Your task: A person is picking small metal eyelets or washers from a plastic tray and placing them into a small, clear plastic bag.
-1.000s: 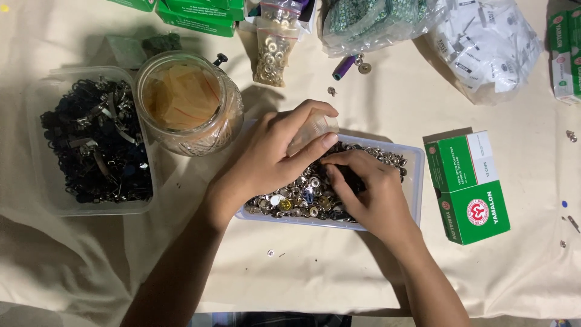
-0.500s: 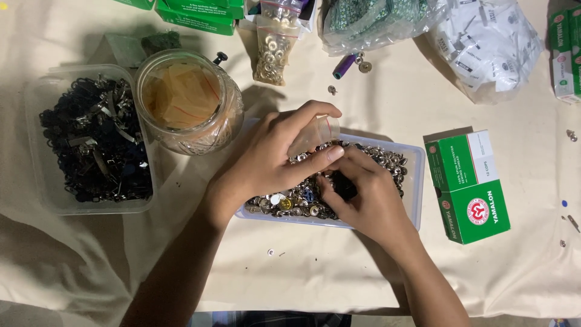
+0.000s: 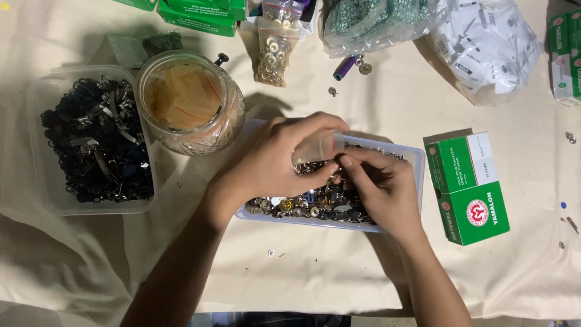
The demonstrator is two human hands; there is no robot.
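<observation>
The tray (image 3: 417,158) is clear, thin plastic, full of small metal snaps (image 3: 308,203), mostly shiny silver with a few brass-coloured ones. The left hand (image 3: 272,160) holds a small bag (image 3: 318,145) of clear, slightly frosted plastic film. The tub (image 3: 36,103) is cloudy matt plastic, packed with black matt parts (image 3: 97,145) mixed with dull grey metal ones. The jar (image 3: 190,103) is clear and glossy, glass or hard plastic, I cannot tell which. The box (image 3: 469,188) is smooth printed card, green and white. The cloth (image 3: 339,272) under everything is cream, matt, woven and creased.
</observation>
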